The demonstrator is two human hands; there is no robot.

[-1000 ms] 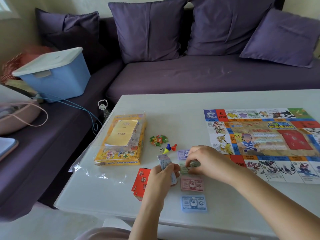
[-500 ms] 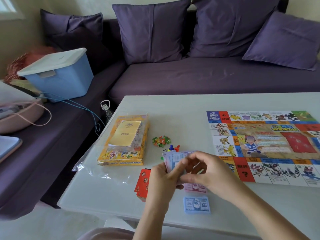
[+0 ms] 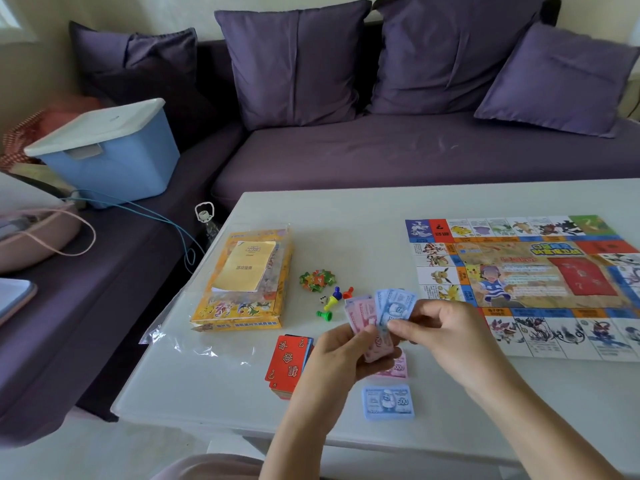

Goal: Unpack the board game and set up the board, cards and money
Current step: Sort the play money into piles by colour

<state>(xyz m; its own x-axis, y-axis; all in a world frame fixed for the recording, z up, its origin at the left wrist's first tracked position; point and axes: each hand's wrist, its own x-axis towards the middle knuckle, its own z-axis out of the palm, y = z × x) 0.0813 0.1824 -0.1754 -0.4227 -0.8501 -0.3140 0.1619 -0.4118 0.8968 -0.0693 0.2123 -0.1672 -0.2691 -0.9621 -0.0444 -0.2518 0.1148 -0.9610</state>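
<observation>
The colourful game board [image 3: 526, 282] lies unfolded on the right of the white table [image 3: 346, 223]. My left hand [image 3: 341, 356] holds a fan of pink and blue play money [image 3: 377, 315] above the table. My right hand [image 3: 440, 332] pinches a blue note in that fan. Below the hands lie a blue 500 note stack [image 3: 388, 401] and a partly hidden pink note stack [image 3: 398, 368]. A red card deck [image 3: 287, 365] sits left of my left hand. Coloured pawns [image 3: 332, 303], a die [image 3: 322, 299] and a pile of small tokens [image 3: 317, 280] lie behind the money.
The yellow game box [image 3: 242, 296] with a booklet [image 3: 246, 266] on it sits in clear plastic wrap [image 3: 180, 337] at the table's left. A purple sofa [image 3: 381, 150] with cushions runs behind. A blue lidded bin [image 3: 107, 154] and a pink bag [image 3: 38, 233] stand on its left arm.
My right hand left the notes on the table and rose to the fan in my left hand. The fan is now spread wider and held higher.
</observation>
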